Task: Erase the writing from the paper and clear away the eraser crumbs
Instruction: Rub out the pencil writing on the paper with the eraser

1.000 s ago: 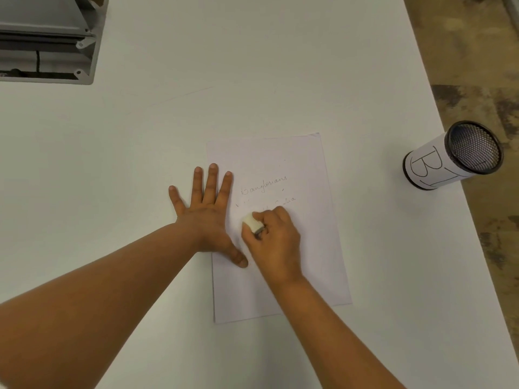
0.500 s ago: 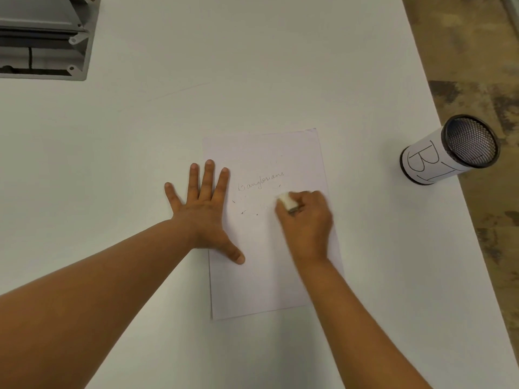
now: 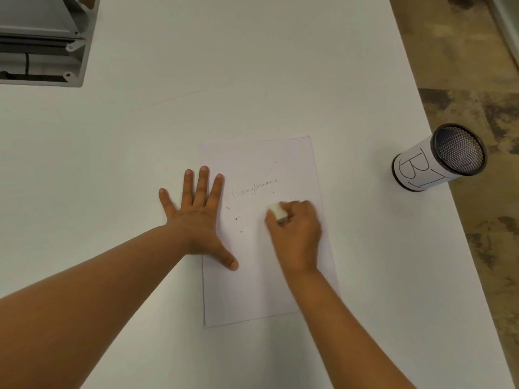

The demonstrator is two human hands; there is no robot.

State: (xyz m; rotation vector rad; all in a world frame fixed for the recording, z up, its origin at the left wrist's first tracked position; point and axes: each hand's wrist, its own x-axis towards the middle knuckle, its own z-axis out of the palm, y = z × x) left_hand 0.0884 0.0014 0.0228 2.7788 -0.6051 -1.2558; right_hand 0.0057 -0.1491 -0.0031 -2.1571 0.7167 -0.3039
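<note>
**Eraser at work below one pencilled line**

On a white table (image 3: 280,66), seen from the person's own head, a grey metal housing (image 3: 42,40) sits far up and to the left of the paper (image 3: 261,290), cut off by the frame edge. The left hand (image 3: 196,217) lies flat with fingers straight and spread, mostly on the table at the paper's left edge, its thumb pressing down on the sheet. A line of cursive pencil writing (image 3: 255,188) crosses the upper half of the paper, and a few dark eraser crumbs (image 3: 236,219) are scattered just below it. The right hand (image 3: 297,234), fingers curled, grips a white eraser (image 3: 276,211) against the paper under the right end of the writing. To the right of the paper, near the table's edge, stands a mesh cup (image 3: 438,158) wrapped in a white label with large black letters
</note>
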